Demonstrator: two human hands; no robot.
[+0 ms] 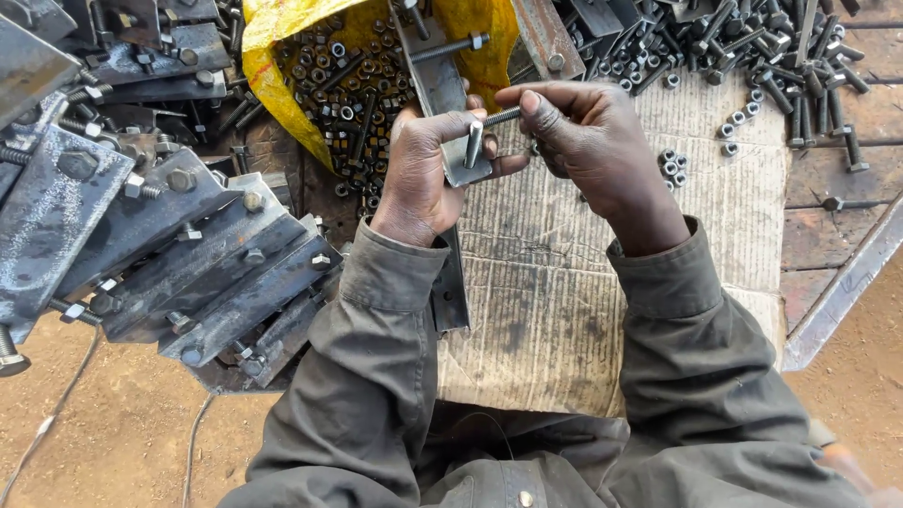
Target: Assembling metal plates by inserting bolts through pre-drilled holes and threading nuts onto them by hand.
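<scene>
Steel bracket (450,141) clamped in left hand (420,174) – right hand (588,141) pinched the bolt (499,117) at its hole, over cardboard (564,282) – yellow sack (282,56) of nuts behind.

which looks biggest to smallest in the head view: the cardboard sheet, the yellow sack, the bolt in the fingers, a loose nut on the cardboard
1. cardboard sheet
2. yellow sack, partly cut off by the frame
3. bolt
4. loose nut

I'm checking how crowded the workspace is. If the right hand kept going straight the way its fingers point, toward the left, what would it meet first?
The right hand, pinching a bolt, would first meet the steel bar and the left hand gripping it. The bolt already looks at the bar, though depth is hard to judge.
</scene>
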